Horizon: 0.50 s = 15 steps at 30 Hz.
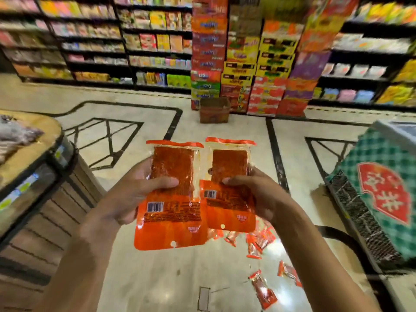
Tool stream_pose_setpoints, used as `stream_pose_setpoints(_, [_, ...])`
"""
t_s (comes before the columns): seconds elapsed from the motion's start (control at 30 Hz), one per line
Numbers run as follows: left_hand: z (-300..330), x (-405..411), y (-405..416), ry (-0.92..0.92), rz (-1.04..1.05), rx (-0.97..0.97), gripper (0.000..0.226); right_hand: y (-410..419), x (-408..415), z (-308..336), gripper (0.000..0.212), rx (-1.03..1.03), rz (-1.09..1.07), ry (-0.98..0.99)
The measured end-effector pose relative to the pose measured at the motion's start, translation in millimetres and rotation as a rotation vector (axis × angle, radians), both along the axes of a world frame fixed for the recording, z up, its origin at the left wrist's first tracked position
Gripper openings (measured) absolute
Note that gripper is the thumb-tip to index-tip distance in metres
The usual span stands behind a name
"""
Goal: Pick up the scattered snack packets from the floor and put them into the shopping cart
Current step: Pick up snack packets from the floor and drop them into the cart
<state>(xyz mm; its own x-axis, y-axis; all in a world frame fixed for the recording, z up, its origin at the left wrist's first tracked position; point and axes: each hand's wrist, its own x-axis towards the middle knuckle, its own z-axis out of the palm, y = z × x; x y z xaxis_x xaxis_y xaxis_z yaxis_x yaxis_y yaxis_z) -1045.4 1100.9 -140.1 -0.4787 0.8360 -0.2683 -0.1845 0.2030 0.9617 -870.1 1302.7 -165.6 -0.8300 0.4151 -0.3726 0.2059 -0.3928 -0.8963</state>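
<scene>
Head view: both hands are raised in front of the person, each holding one orange snack packet upright, back side showing, with a barcode and a clear window over a reddish slab. The left hand (135, 190) grips the larger-looking left packet (172, 194), thumb lying across its front and fingers curled behind its left edge. The right hand (254, 190) pinches the right packet (227, 183) from its right edge, thumb on the front. The two packets sit side by side, edges touching or slightly overlapping.

Below them, more scattered packets (258, 242) lie on the pale tiled floor (157, 278), a cluster directly under the right hand and two more (263, 289) nearer the bottom edge of the floor, to the right. The picture is motion-blurred, so their count is uncertain.

At the left edge stands a display stand (33, 154) with a rounded wooden top. At the right stands a freezer (382, 188) draped in green checked cloth. Across the floor's far edge are stacked cartons (258, 64), a small cardboard box (215, 110) and stocked shelves (90, 41).
</scene>
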Motion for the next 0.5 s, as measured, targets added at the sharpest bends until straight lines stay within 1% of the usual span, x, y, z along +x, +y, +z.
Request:
stream_pose_setpoints(0.13, [61.9, 11.5, -9.6, 0.047, -0.099, 0.106, 0.107, -30.7, 28.4, 67.7, 0.051, 0.059, -0.080, 0.082])
stream_pose_setpoints(0.17, [72.9, 16.1, -13.0, 0.061, -0.131, 0.125, 0.101, -38.6, 37.3, 79.2, 0.051, 0.079, -0.113, 0.093])
stream_pose_setpoints(0.27, [96.9, 26.9, -27.2, 0.096, -0.214, 0.203, 0.067, -68.3, 67.0, 105.3, 0.050, 0.131, -0.230, 0.114])
stream_pose_setpoints(0.3, [102.4, 31.2, -31.8, 0.097, -0.242, 0.217, 0.064, -79.6, 77.5, 111.6, 0.048, 0.156, -0.271, 0.129])
stream_pose_setpoints(0.33, [106.9, 35.5, -35.8, 0.100, -0.272, 0.231, 0.066, -91.3, 88.9, 116.9, 0.046, 0.183, -0.304, 0.142])
stream_pose_setpoints(0.37, [111.4, 42.3, -39.7, 0.109, -0.301, 0.244, 0.073, -103.4, 100.5, 122.0, 0.045, 0.209, -0.330, 0.146])
stream_pose_setpoints(0.43, [119.5, 60.1, -45.5, 0.125, -0.348, 0.261, 0.098, -126.2, 126.5, 131.0, 0.042, 0.238, -0.372, 0.149])
stream_pose_setpoints(0.47, [123.4, 70.7, -46.8, 0.134, -0.372, 0.267, 0.103, -137.0, 140.4, 134.9, 0.041, 0.245, -0.395, 0.155])
stream_pose_setpoints(0.5, [127.5, 83.6, -47.9, 0.143, -0.406, 0.276, 0.101, -147.0, 155.3, 139.0, 0.041, 0.252, -0.420, 0.162])
